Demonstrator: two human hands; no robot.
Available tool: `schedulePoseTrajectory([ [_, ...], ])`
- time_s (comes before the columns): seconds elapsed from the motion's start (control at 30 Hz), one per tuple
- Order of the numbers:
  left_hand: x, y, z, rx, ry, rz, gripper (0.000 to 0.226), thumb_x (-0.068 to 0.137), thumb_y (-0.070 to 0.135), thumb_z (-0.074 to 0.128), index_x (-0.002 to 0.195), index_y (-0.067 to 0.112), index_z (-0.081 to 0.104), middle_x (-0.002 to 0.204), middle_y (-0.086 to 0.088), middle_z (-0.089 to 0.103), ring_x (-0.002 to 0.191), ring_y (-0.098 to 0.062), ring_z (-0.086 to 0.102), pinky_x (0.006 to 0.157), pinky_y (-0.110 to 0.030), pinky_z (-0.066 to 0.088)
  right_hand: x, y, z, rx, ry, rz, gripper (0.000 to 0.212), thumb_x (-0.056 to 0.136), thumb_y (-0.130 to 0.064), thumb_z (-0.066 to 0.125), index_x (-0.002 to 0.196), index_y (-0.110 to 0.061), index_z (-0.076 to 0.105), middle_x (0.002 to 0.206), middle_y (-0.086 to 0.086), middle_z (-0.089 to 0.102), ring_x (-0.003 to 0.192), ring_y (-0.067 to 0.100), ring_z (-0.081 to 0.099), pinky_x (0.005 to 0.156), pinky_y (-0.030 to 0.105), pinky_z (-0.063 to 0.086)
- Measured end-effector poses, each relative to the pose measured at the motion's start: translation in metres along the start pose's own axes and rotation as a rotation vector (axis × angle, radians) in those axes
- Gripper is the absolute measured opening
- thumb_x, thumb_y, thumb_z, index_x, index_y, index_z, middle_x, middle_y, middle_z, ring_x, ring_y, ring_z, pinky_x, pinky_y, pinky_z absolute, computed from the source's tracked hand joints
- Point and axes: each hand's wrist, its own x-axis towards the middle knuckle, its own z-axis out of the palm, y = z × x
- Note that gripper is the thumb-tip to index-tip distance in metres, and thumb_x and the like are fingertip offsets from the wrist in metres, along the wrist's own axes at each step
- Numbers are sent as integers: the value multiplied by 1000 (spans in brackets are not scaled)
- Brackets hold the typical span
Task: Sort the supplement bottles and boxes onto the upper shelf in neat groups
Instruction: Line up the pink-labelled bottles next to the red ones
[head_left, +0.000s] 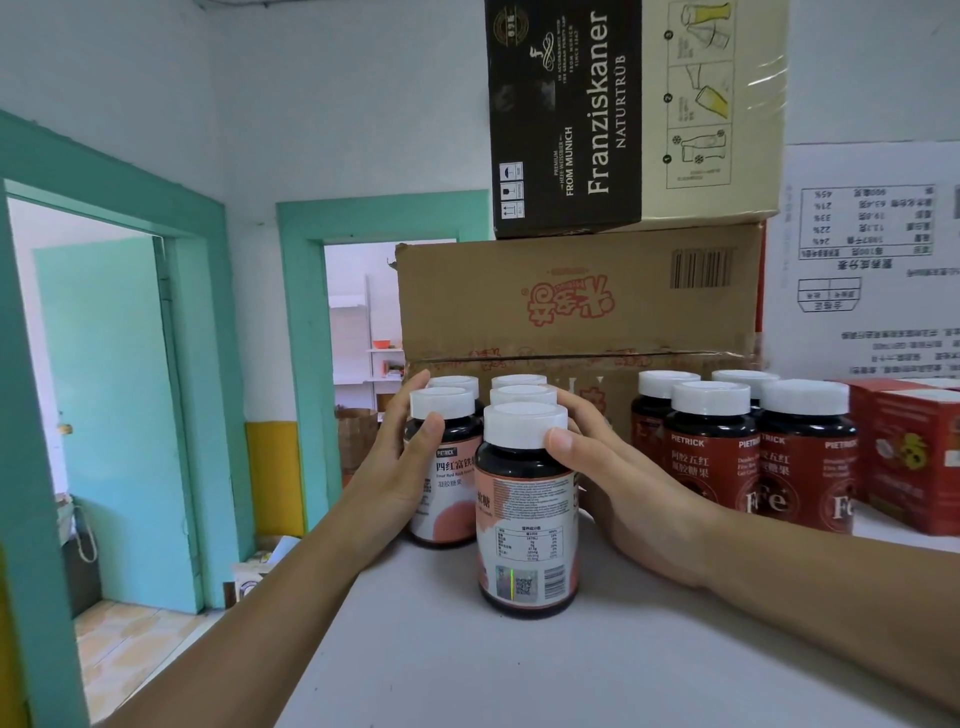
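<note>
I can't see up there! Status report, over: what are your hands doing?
Left hand, right hand: both gripping the pink-label bottles from either side. Bottles upright on the shelf. Cardboard box right behind; red-label bottles to the right.

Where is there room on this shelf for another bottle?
The front of the shelf, before the pink-label bottles, is bare and free. The right hand fills the gap beside the red-label bottles. Behind, the brown carton stands close; red boxes crowd the right end.
</note>
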Motion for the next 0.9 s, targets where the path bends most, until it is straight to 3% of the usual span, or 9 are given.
schedulePoseTrajectory([
  [0.2, 0, 1, 1, -4, -3, 5, 101, 51, 97, 44, 141, 55, 24, 132, 23, 53, 108, 9, 60, 89, -19, 50, 1, 0, 0, 4, 30, 15, 85, 56, -60, 70, 134, -43, 42, 135, -15, 55, 122, 2, 53, 108, 35, 37],
  [0.3, 1, -1, 0, 2, 7, -6, 102, 53, 97, 44, 142, 54, 23, 136, 18, 53, 111, 6, 59, 99, -31, 49, 3, -1, 0, -29, 41, 15, 102, 50, -68, 75, 140, -42, 35, 141, -15, 49, 129, 5, 46, 114, 40, 30],
  [0.37, 1, -2, 0, -3, 2, -13, 100, 54, 96, 45, 142, 55, 23, 136, 16, 53, 113, 4, 59, 101, -35, 47, 3, 0, 0, -36, 21, 20, 118, 39, -77, 77, 142, -45, 31, 141, -19, 48, 128, 2, 46, 110, 33, 35],
  [0.47, 0, 1, 1, -6, -7, -7, 90, 51, 97, 45, 132, 64, 26, 130, 24, 54, 108, 7, 60, 93, -25, 49, 1, -1, 1, -43, -16, -11, 115, 36, -79, 76, 138, -44, 36, 125, -30, 58, 111, -13, 55, 80, 7, 47],
  [0.53, 0, 1, 1, -8, -1, -11, 81, 51, 97, 45, 125, 70, 27, 128, 27, 54, 108, 7, 61, 91, -22, 49, 0, -1, 1, -42, -20, -15, 115, 37, -79, 75, 139, -42, 36, 127, -27, 58, 111, -13, 55, 77, 7, 47],
  [0.6, -1, 2, 1, -6, -6, -12, 78, 50, 98, 45, 122, 72, 27, 125, 30, 54, 105, 9, 61, 87, -18, 51, 0, 0, 1, -17, -25, -19, 112, 39, -77, 77, 138, -41, 37, 128, -24, 58, 112, -9, 56, 80, 10, 48],
  [0.7, -2, 3, 2, -13, 22, 21, 97, 50, 98, 46, 136, 59, 26, 135, 24, 50, 115, 7, 57, 98, -24, 48, 2, 1, 0, 0, -9, -18, 115, 38, -76, 78, 139, -42, 37, 131, -22, 58, 117, -5, 55, 96, 22, 43],
  [0.8, -7, 14, 1, 5, 91, 85, 114, 46, 99, 45, 143, 44, 22, 136, 31, 38, 113, 28, 42, 86, -1, 40, 3, 2, -3, -39, 0, -19, 118, 40, -79, 75, 143, -42, 31, 140, -20, 49, 126, -2, 48, 107, 31, 36],
  [0.9, -16, 33, -4, 159, 33, 173, 113, 43, 101, 44, 142, 54, 14, 147, 37, 19, 123, 31, 25, 94, 1, 28, 6, 5, -7, -76, -2, 2, 108, 49, -83, 69, 143, -48, 29, 147, -19, 41, 137, 7, 36, 116, 45, 24],
])
